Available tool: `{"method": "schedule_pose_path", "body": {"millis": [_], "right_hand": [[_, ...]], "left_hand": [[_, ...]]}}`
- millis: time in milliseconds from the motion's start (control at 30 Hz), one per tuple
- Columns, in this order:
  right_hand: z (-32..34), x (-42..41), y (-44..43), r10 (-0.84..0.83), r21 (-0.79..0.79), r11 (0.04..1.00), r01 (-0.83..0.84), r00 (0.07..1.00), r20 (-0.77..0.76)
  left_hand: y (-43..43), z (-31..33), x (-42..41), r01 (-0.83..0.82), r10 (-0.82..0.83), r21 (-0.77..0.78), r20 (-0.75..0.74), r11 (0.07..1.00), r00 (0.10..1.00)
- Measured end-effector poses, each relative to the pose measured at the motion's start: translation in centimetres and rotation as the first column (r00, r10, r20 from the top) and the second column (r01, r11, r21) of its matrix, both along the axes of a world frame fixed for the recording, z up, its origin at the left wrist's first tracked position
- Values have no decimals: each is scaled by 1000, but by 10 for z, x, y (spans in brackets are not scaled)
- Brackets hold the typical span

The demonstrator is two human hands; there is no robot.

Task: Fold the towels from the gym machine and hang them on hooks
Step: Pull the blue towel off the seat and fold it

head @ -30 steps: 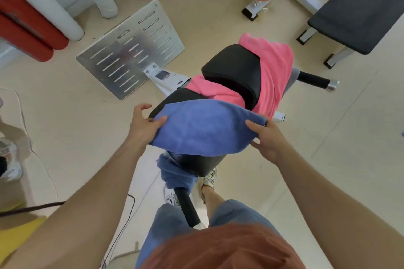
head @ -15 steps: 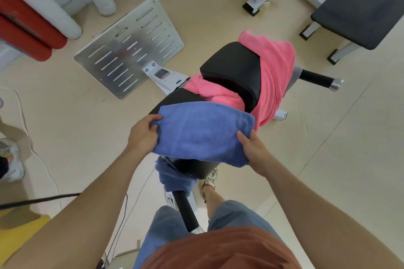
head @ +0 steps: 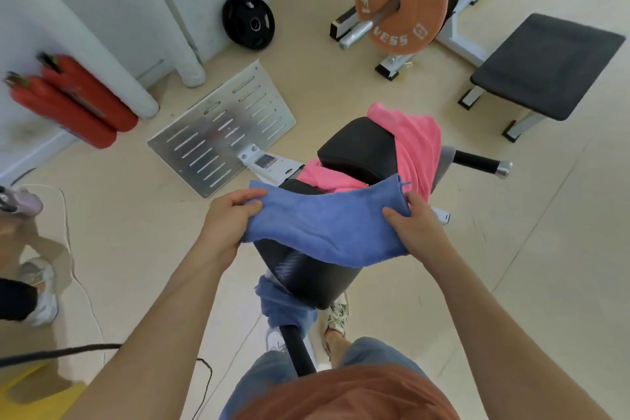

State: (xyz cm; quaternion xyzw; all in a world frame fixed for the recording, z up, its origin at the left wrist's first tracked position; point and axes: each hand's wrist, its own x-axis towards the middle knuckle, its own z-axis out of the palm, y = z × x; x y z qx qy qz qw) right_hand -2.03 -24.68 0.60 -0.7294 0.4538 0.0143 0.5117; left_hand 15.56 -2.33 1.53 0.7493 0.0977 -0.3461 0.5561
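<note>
Both hands, left hand (head: 227, 218) and right hand (head: 414, 225), grip the blue towel (head: 327, 225) mid-fold at frame centre. Pink towel (head: 417, 143) remains draped unfolded on the machine pad (head: 354, 147); nothing looks hung yet.

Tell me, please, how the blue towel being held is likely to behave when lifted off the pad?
Probably floppy: the blue towel sags between the left hand and right hand. Its fuzzy pile looks unlikely to slip.
</note>
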Motion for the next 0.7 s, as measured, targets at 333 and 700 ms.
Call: {"method": "schedule_pose_path", "body": {"millis": [333,700], "right_hand": [[127,37,23,264,-56,964,-260,912,313],[169,22,35,175,-87,984,-152,863,473]], "left_hand": [[-49,112,-42,512,-423,-24,531,859,734],[-43,144,-36,377,-641,574,764,727,72]]}}
